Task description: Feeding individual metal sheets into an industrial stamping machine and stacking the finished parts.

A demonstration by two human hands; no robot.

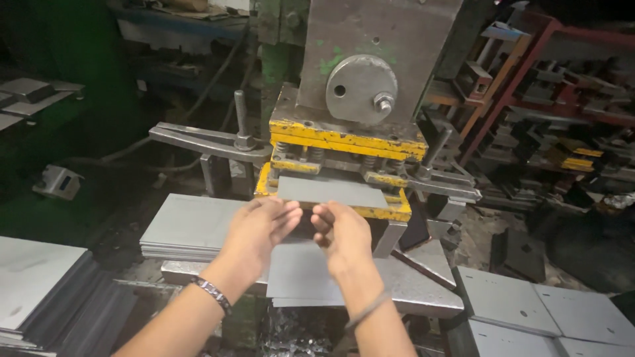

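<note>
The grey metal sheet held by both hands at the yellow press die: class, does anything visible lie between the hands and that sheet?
Nothing visible does. The left hand and right hand already grip the near edge of the grey metal sheet, which lies in the yellow die.

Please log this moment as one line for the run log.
left hand: holds sheet | right hand: holds sheet | sheet: at press

Near edge of the flat grey metal sheet in the yellow press die is hidden behind both hands. Left hand fingers and right hand cover their contact with it; grip can't be confirmed. Grey sheet stack is cut off at left edge. Dark red shelf contents are too blurred to identify.
</note>
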